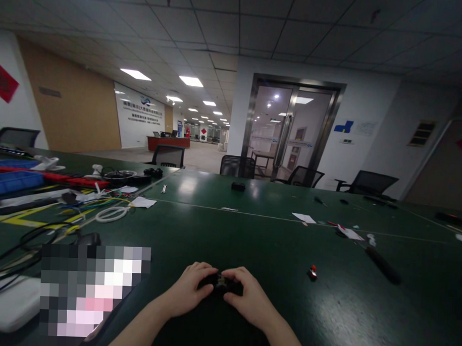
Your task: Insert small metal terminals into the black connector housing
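Both hands meet low at the near edge of the dark green counter (251, 234). Left hand (191, 287) and right hand (249, 295) are curled onto one small black blocky part (220, 281), fingers folded over its ends from either side. Left grip closed on the part's left end, right grip closed on its right end; a pale metallic bit shows in the gap between the fingertips. Part sits directly between the two grips, at or just above the counter surface, can't tell if it's touching.

Small red-and-silver piece (313, 272) lies on the counter to the right of the right hand, apart from it. Dark cylindrical tool handle (383, 264) farther right. White paper scraps (304, 218) mid-counter. White coiled tubing (112, 214) and tangled black cables (27, 236) on the left, blue plastic tray (11, 180) behind them. Small black box (238, 186) near the far edge. Pixelated patch lower left, contents unreadable.
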{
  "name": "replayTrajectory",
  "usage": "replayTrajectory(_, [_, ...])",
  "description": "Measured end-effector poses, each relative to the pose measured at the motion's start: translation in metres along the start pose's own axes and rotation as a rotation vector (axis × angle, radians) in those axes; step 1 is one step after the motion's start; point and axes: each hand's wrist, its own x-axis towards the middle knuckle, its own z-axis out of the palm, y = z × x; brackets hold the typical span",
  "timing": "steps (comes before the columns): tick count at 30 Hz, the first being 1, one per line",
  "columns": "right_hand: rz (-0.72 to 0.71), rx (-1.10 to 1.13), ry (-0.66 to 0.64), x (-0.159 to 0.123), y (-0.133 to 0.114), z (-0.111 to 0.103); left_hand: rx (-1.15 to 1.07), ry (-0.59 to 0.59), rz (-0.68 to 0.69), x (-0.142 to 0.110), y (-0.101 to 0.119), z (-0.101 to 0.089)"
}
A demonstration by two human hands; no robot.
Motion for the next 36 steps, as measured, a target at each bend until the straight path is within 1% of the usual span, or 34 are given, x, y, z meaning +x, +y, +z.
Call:
replayTrajectory(3, [0.04,0.024,0.039,0.0,0.003,-0.001,-0.004,-0.008,-0.013,0.0,0.004,-0.001])
replayTrajectory(8, [0.074,-0.001,0.011,0.001,0.007,-0.001,-0.003,-0.003,-0.014,0.0,0.005,-0.002])
replayTrajectory(15, [0.081,0.028,0.016,0.001,0.007,0.001,0.006,0.02,0.009,0.0,-0.001,0.001])
replayTrajectory(19, [0.088,0.016,0.014,0.001,0.007,0.0,0.029,0.022,-0.027,0.0,0.001,-0.001])
replayTrajectory(24, [0.107,0.001,0.008,0.0,0.004,0.0,0.103,0.019,-0.095,-0.001,0.009,-0.006])
replayTrajectory(29, [0.106,-0.025,0.016,0.0,0.002,0.001,0.09,0.029,-0.091,-0.002,0.011,-0.008])
replayTrajectory(32, [0.1,-0.031,0.018,-0.001,0.0,0.0,0.073,0.028,-0.082,-0.003,0.01,-0.007])
replayTrajectory(36, [0.133,-0.021,-0.006,-0.003,-0.005,-0.003,0.071,0.034,-0.074,-0.003,0.006,-0.005])
